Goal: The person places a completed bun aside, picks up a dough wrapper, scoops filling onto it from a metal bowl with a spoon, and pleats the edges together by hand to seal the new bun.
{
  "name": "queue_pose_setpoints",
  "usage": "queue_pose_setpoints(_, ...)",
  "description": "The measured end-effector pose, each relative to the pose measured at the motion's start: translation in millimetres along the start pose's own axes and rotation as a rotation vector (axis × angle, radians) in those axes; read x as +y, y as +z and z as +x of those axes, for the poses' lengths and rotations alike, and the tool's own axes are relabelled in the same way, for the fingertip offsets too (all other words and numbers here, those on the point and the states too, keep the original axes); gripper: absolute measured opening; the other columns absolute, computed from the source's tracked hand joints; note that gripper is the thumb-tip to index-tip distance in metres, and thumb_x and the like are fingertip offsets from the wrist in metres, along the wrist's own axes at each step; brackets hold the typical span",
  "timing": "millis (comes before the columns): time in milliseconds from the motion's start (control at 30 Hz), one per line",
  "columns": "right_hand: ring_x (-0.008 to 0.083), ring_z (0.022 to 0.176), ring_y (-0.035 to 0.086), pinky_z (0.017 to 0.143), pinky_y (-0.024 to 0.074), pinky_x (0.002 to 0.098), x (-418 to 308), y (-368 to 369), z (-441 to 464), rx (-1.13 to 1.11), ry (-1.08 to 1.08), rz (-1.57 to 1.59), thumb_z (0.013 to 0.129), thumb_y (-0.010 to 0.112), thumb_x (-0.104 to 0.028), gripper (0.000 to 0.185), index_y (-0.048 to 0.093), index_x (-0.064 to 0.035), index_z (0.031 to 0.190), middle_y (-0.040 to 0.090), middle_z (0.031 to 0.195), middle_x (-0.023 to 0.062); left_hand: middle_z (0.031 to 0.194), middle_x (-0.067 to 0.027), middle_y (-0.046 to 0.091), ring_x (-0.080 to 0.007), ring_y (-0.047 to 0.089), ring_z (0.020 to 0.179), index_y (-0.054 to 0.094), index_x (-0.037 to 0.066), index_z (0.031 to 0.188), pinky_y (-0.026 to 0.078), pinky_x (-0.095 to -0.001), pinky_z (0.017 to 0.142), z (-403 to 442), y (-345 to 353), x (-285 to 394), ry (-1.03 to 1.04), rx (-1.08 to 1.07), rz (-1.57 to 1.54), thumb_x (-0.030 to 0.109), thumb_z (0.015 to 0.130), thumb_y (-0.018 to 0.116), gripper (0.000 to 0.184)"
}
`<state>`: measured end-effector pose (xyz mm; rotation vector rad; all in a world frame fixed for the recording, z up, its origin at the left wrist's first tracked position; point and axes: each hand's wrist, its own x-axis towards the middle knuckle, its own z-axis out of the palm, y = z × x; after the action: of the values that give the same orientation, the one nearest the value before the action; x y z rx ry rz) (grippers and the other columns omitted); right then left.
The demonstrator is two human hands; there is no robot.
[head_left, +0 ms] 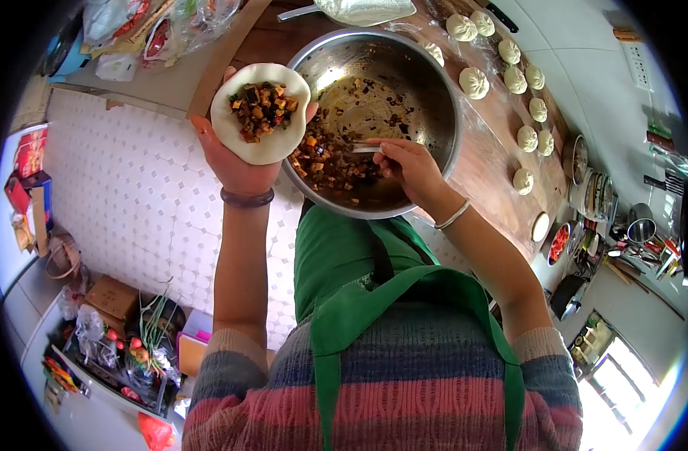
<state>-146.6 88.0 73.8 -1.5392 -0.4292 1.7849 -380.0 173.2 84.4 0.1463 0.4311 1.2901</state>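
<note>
My left hand point(247, 177) supports a round, flat dough wrapper point(265, 153) from below, its fingers curled up around the edge. Diced, mixed-coloured filling point(263, 109) is heaped in the middle of the wrapper. Right beside it sits a large metal bowl point(426, 90), tilted a little, with more chopped filling point(325, 167) gathered on its left side and scraps spread over the bottom. My right hand point(415, 171) reaches into this bowl and grips the handle of a spoon point(365, 148). The spoon's head is hard to make out against the filling.
Several pleated buns point(474, 83) stand on the floured wooden board point(479, 161) to the right. A scoop of flour point(366, 9) lies behind the bowl, and a black-handled knife point(503, 18) near the board's far edge. A bowl of red pieces point(559, 243) stands at right.
</note>
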Motion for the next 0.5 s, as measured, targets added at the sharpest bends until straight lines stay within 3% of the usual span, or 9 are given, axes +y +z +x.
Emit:
queue_pose_setpoints(100,0.0105,0.064,0.049,0.06,0.0401,0.0217,3,0,7,0.009,-0.007,0.046,0.093,0.051,-0.015,0.03,0.061,0.0038,0.114,0.059,0.078,0.0026,0.143,-0.0093,0.037,-0.0355,0.038,0.13,0.033,0.02,0.143,0.03,-0.0679,0.102,4,-12,2,-0.071,-0.267,-0.263,0.072,0.086,0.036,0.077)
queue_pose_setpoints(200,0.0106,0.064,0.049,0.059,0.0386,0.0212,1,-4,8,-0.012,-0.041,0.083,0.092,0.052,-0.016,0.031,0.061,0.0042,0.114,0.06,0.078,0.003,0.142,-0.0093,0.038,-0.035,0.036,0.131,0.033,0.02,0.143,0.026,-0.0667,0.105,-1,2,8,-0.012,0.005,0.059,0.071,0.085,0.039,0.078)
queue_pose_setpoints(500,0.009,0.064,0.049,0.057,0.0382,0.0195,-28,-19,-9,0.066,-0.16,0.133,0.092,0.051,-0.012,0.026,0.065,0.0022,0.109,0.06,0.077,0.0034,0.142,-0.0104,0.039,-0.0373,0.034,0.132,0.036,0.017,0.141,0.022,-0.0683,0.107,-1,7,19,0.002,0.039,0.084,0.07,0.086,0.037,0.076)
